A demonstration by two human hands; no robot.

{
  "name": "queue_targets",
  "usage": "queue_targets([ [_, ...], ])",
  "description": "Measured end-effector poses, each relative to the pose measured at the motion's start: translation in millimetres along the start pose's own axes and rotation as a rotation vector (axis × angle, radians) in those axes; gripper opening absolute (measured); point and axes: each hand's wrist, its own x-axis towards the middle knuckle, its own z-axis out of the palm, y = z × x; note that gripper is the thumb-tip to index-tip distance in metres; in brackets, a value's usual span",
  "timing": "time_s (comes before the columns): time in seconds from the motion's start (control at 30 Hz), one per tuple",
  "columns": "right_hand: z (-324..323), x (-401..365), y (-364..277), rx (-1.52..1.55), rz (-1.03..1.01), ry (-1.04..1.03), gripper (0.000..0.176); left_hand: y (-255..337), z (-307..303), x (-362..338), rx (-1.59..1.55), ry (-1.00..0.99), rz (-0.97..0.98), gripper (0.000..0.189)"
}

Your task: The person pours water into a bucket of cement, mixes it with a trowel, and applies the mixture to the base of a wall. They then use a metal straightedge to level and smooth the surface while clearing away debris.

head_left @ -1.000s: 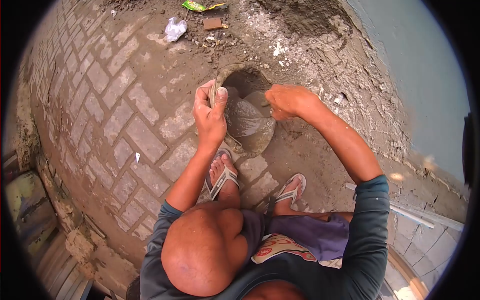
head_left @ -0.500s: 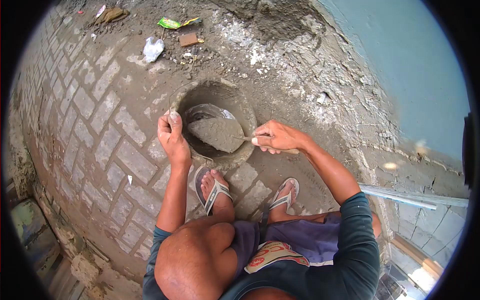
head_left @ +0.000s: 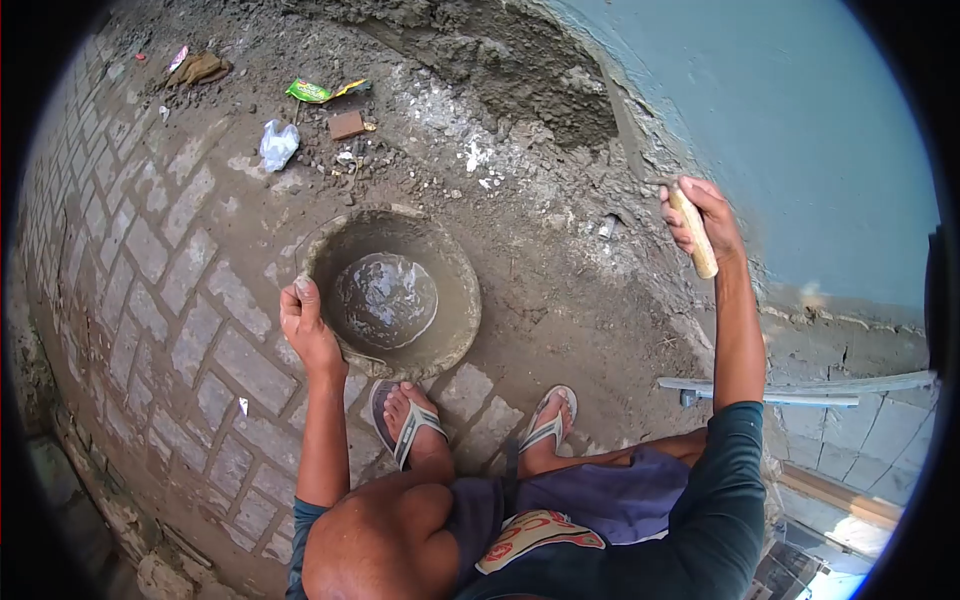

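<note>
Balancing that bucket [head_left: 458,300] one-handed is the bit I'd watch, tbh. It's sitting on dirty ground right in front of the feet, with the left hand [head_left: 313,325] clamped at its left rim, thumb up top (can't tell what the fingers underneath are doing). The right hand [head_left: 708,215] is well apart from it, off by the foot of the wall [head_left: 800,150], fist wrapped round the trowel [head_left: 695,238]. If the left pulls down on the rim while the body leans right, I reckon the bucket could tip and slop its grey slurry [head_left: 388,300] over the near sandal [head_left: 412,435]. Wet fingers on that handle might let it twist too, and anything loose on the blade could drop; the blade's so edge-on I can't tell if it's loaded or touching. Texture-wise, the slurry's glossy and runny-looking, in a round pool, while the bucket's caked matte grey with a crusty, lumpy rim. The handle's pale, rounded and looks like wood. The wall's smooth blue-grey up top, but its base is all crumbly, pitted rubble, then muddy rectangular pavers [head_left: 240,365] off to the left.
</note>
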Motion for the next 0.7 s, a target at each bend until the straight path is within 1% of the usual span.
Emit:
queue_targets([
  [0.07,10,-25,-23,-0.108,-0.084,0.053,0.035,2,2,0,-0.026,-0.024,0.003,0.028],
  [0.13,21,-34,-34,-0.297,-0.090,0.041,0.037,1,6,3,-0.037,-0.019,-0.002,0.028],
  [0.17,25,-31,-29,-0.291,-0.090,0.039,0.037,2,10,4,-0.048,-0.016,-0.004,0.028],
  [0.23,40,-17,-13,-0.477,0.004,-0.006,0.036,4,14,4,-0.061,-0.010,0.000,0.028],
  [0.3,55,5,15,-0.559,0.137,-0.072,0.034,5,16,4,-0.052,-0.024,0.006,0.027],
  [0.43,69,63,95,-0.425,0.273,-0.143,0.029,6,14,5,-0.015,-0.033,0.029,0.027],
  [0.5,76,86,123,-0.258,0.298,-0.106,0.030,5,12,3,-0.017,-0.027,0.031,0.027],
  [0.53,78,96,132,-0.163,0.300,-0.089,0.031,5,11,3,-0.018,-0.024,0.030,0.027],
  [0.57,77,106,137,-0.160,0.294,-0.090,0.031,6,10,4,-0.017,-0.025,0.036,0.027],
  [0.63,73,126,147,0.025,0.330,-0.028,0.031,6,8,3,-0.027,-0.019,0.008,0.027],
  [0.7,68,142,151,-0.009,0.315,0.005,0.031,5,6,4,-0.015,-0.020,0.008,0.028],
])
